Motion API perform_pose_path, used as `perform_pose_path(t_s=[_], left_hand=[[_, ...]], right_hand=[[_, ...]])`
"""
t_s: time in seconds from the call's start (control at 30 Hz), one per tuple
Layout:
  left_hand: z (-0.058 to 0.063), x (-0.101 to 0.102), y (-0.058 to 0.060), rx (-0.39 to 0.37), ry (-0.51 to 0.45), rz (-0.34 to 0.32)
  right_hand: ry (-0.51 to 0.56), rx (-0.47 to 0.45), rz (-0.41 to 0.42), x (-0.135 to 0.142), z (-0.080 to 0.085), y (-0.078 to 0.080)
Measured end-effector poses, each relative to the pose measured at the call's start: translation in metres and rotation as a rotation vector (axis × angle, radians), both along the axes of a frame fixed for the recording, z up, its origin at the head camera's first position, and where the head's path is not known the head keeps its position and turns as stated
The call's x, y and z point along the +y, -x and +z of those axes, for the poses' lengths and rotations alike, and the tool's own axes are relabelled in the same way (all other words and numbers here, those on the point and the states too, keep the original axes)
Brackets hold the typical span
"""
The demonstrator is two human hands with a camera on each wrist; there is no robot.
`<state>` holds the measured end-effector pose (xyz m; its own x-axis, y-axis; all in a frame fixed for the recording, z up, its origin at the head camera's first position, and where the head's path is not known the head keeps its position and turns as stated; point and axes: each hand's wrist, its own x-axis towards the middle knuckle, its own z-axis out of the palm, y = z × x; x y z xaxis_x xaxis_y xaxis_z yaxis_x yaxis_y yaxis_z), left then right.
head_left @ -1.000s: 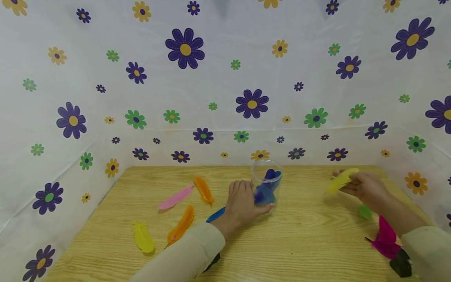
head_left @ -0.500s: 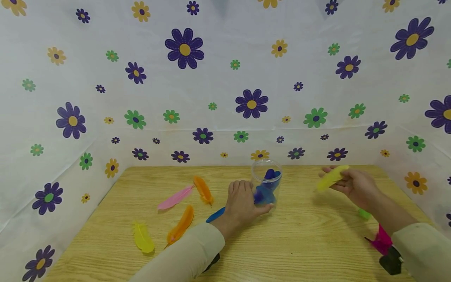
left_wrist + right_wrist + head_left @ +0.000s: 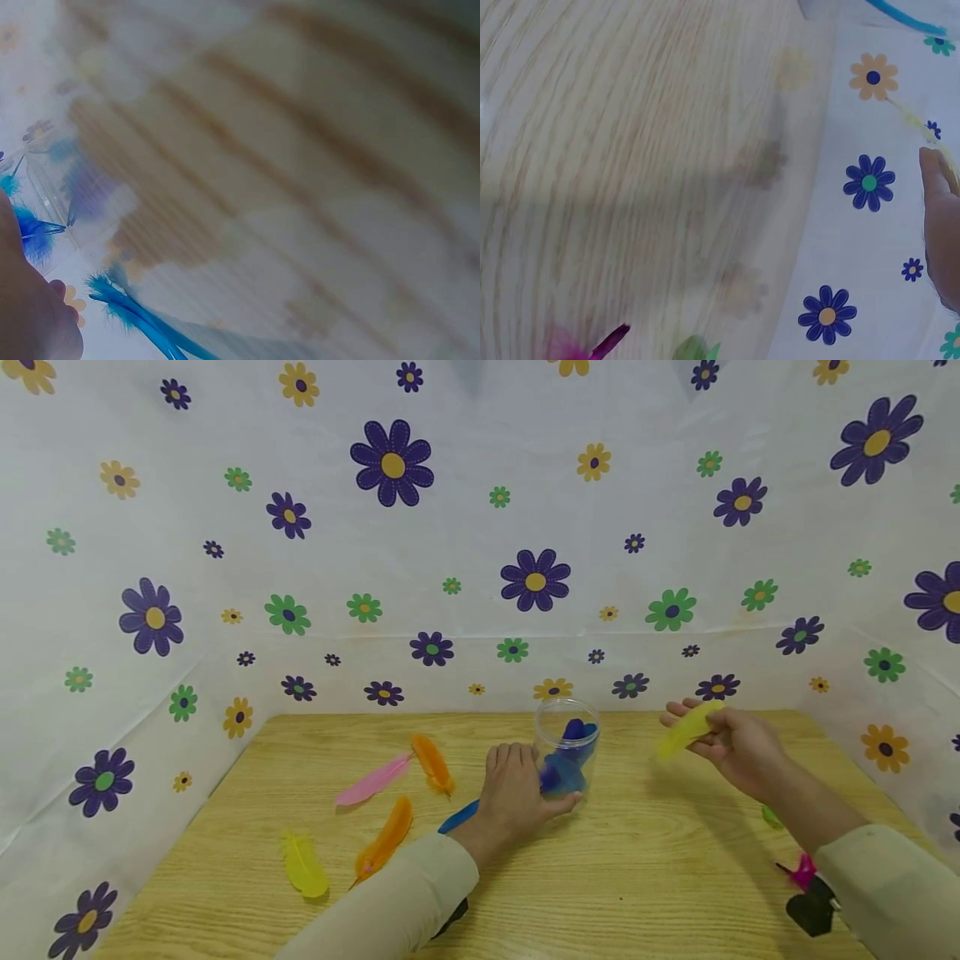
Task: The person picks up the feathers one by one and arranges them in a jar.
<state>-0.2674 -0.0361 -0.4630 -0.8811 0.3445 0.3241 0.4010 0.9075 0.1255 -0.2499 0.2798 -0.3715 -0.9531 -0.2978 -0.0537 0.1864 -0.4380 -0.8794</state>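
Note:
A clear plastic jar (image 3: 550,737) with blue feathers (image 3: 567,774) in it stands near the back of the table. My left hand (image 3: 512,789) grips the jar low on its left, thumb across the front; some of its fingers are hidden behind. To the right of the jar, above the table, my right hand (image 3: 742,747) pinches a yellow feather (image 3: 688,729) between thumb and fingers. Another blue feather (image 3: 459,817) lies partly hidden behind the left wrist. In the right wrist view only the edge of the right hand (image 3: 941,232) and the yellow feather's thin end (image 3: 909,116) show.
On the left of the wooden table (image 3: 600,893) lie a pink feather (image 3: 373,781), two orange feathers (image 3: 432,766) and a yellow feather (image 3: 305,867). Under the right forearm, a green feather (image 3: 771,815) and a magenta feather (image 3: 802,871) are partly covered. Flowered cloth (image 3: 450,543) walls the table in.
My right hand has moved left toward the jar with the yellow feather, and its forearm now covers more of the magenta and green feathers. The left hand and jar stay in place.

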Motion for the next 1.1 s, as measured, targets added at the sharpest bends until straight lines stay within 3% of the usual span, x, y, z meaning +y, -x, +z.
perform_pose_path(t_s=[0.3, 0.87, 1.1], left_hand=[[-0.002, -0.001, 0.002, -0.008, 0.004, 0.007], [-0.002, -0.001, 0.003, -0.012, -0.005, 0.002], [-0.002, -0.001, 0.002, -0.01, -0.009, -0.006]], right_hand=[[0.013, 0.016, -0.02, -0.021, 0.017, 0.001], [0.234, 0.038, -0.056, -0.065, 0.054, 0.006], [0.222, 0.034, -0.063, -0.088, 0.056, 0.011]])
